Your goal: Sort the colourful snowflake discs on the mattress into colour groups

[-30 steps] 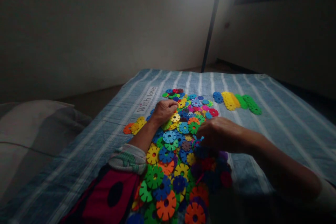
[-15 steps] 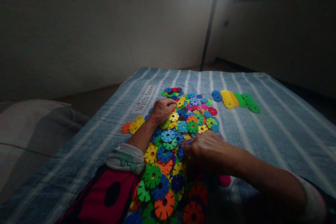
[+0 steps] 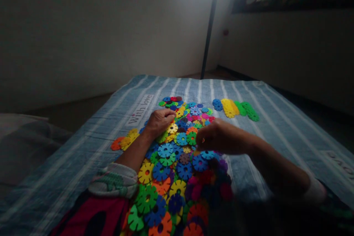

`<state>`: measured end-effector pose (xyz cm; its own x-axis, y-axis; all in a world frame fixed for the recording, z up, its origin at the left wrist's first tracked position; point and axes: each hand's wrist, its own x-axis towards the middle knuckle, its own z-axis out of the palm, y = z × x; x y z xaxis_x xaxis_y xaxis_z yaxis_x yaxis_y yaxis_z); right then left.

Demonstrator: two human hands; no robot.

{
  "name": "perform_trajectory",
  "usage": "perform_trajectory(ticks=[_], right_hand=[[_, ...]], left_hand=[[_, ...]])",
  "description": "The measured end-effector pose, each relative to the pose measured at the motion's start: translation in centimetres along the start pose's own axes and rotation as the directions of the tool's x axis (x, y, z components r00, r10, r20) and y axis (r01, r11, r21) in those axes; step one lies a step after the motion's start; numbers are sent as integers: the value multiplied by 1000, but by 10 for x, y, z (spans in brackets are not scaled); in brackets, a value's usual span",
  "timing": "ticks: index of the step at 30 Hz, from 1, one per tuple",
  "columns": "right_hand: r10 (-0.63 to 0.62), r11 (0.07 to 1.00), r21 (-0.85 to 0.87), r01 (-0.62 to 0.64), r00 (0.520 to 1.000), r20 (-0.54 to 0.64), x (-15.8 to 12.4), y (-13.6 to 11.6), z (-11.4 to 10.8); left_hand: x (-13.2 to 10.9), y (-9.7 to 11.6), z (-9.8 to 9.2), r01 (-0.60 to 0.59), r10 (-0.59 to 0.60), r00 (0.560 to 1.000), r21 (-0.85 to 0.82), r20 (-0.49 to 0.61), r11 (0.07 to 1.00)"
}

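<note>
A long pile of notched plastic discs [image 3: 184, 170] in many colours covers the middle of the striped cloth. My left hand [image 3: 162, 121] rests at the pile's upper left with its fingers curled together; what they hold, if anything, is hidden. Over the right side of the pile is my right hand [image 3: 211, 136], its fingers pinched on a yellow disc [image 3: 196, 152] that shows only in part below the fingertips. Near my left hand lies a light yellow disc [image 3: 172, 128].
Sorted rows of blue, yellow and green discs [image 3: 229, 108] lie at the back right. Yellow and orange discs [image 3: 118, 143] sit left of my left forearm. A dark pole [image 3: 209, 31] stands behind the striped cloth [image 3: 279, 136].
My right hand has risen from lower in the pile, farther up and over it, and a bit of yellow now shows at its fingers. The camera view has shifted slightly; my left hand stays by the same discs.
</note>
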<state>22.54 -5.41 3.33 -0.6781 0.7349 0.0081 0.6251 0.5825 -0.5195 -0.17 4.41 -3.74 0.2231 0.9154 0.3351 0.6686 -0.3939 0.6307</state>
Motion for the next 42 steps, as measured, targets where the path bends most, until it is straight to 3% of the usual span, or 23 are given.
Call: perform_trajectory(ticks=[2,5,7,10,21,31,35,42], right_hand=[[133,983,-95,-158,964,-229,-9,29,-23],[355,824,-257,-506,812,-463,-29,82,-51],[463,675,-315,-667,716,-522,-41,113,-62],[548,564,-349,-748,656,-519,-51,143,-63],[549,604,-324,-728,675,-493,-45,170,-39],[520,628,-265,-732,648,-556,-41,180,-29],[511,611,-241,-754,608,-608,-42,180,-30],[501,648,-213,-731,620,-604,-47,174,-41]], left_hand=[[0,0,0,-5,5,1000,-2,-1,1000],[1,0,0,-11,11,1000,-5,-9,1000],[1,0,0,-9,9,1000,-7,-16,1000],[1,0,-1,0,0,1000,-12,-21,1000],[0,2,-1,17,-18,1000,-17,-16,1000],[-1,3,-2,9,-10,1000,-20,-13,1000],[0,2,-1,10,-10,1000,-29,-17,1000],[-1,3,0,15,-15,1000,-20,-18,1000]])
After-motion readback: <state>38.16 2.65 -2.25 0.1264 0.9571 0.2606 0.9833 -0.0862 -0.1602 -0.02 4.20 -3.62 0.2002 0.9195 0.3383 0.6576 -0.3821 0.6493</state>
